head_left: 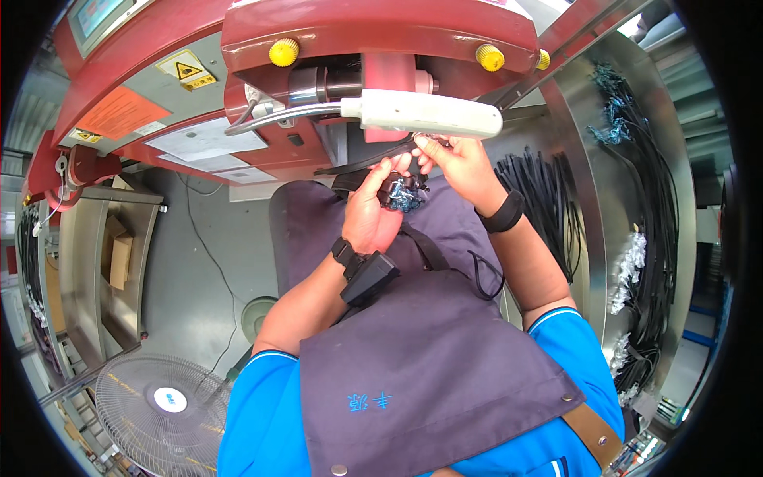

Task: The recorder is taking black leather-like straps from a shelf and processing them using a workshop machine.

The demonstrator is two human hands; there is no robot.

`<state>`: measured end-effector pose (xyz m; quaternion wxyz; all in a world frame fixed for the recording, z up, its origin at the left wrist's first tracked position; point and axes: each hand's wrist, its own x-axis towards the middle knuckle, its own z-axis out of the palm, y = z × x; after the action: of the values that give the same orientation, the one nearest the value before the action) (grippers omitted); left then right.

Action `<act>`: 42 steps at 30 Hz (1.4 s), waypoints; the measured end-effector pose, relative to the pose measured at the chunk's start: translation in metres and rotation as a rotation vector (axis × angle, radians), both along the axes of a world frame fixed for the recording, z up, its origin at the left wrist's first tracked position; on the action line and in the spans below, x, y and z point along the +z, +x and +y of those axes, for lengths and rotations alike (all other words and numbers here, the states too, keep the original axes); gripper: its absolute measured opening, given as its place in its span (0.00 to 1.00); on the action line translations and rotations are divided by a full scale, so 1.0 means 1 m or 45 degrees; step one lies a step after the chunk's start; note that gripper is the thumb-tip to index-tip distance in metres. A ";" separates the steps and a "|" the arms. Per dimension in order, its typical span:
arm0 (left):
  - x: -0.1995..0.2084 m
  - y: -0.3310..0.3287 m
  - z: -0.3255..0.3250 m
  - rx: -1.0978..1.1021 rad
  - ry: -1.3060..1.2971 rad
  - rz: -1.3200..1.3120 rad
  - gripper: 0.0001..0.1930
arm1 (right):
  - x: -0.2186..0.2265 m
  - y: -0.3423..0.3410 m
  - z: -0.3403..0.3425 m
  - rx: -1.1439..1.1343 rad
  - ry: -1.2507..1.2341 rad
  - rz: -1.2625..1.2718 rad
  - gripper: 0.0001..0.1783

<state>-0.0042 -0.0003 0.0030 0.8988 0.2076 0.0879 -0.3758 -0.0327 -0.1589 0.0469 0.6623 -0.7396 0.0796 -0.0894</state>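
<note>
My left hand is closed around a bunch of black cables with frayed blue wire ends showing between thumb and fingers. Close beside it, my right hand is closed in a pinch just under the white lamp head. What its fingertips hold is too small to make out. A black cable length runs left from the fingertips. Both hands are at the front of a red machine, whose working part is partly hidden by the lamp.
To the right, a metal trough carries many black cables with blue and silvery ends. A fan stands at the lower left, near a cord on the floor. Metal shelving holds a cardboard box. A dark apron covers my lap.
</note>
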 end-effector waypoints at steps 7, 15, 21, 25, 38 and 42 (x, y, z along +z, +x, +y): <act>-0.001 0.001 -0.002 0.061 0.025 0.049 0.06 | -0.001 0.008 -0.005 0.051 0.070 0.086 0.12; -0.002 0.003 -0.004 0.104 0.001 -0.010 0.05 | -0.006 0.011 -0.006 0.057 0.154 0.083 0.10; 0.005 0.003 -0.009 0.092 -0.001 0.021 0.06 | -0.009 0.009 -0.010 0.028 0.253 0.063 0.09; 0.004 0.004 -0.011 0.069 -0.052 -0.052 0.06 | -0.006 0.003 -0.008 -0.007 0.445 -0.019 0.09; 0.000 0.001 -0.006 0.057 0.010 -0.037 0.05 | -0.016 -0.004 -0.006 0.060 0.253 -0.163 0.10; -0.001 0.001 -0.007 0.070 0.044 -0.065 0.07 | -0.015 -0.001 -0.006 0.066 0.218 -0.115 0.12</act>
<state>-0.0028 -0.0070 0.0025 0.9071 0.2303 0.0771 -0.3438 -0.0336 -0.1651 0.0319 0.7282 -0.6773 0.0379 -0.0982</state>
